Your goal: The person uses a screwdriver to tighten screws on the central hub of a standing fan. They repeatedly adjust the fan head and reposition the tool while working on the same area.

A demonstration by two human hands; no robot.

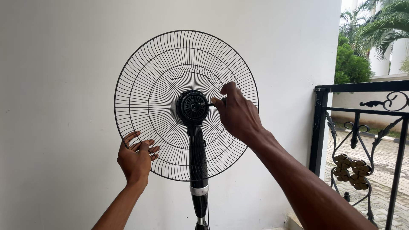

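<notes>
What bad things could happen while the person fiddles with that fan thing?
1. The wire grille looks steadied only by the left hand at its lower edge; if that lets go, it might tip or slip.
2. The right hand pinches something small at the black hub; it could drop and roll away.
3. Fingers between the thin wires could get pinched.

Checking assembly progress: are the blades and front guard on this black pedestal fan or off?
Off. Only the round black wire rear guard surrounds the bare motor hub; no blades or front guard show.
</notes>
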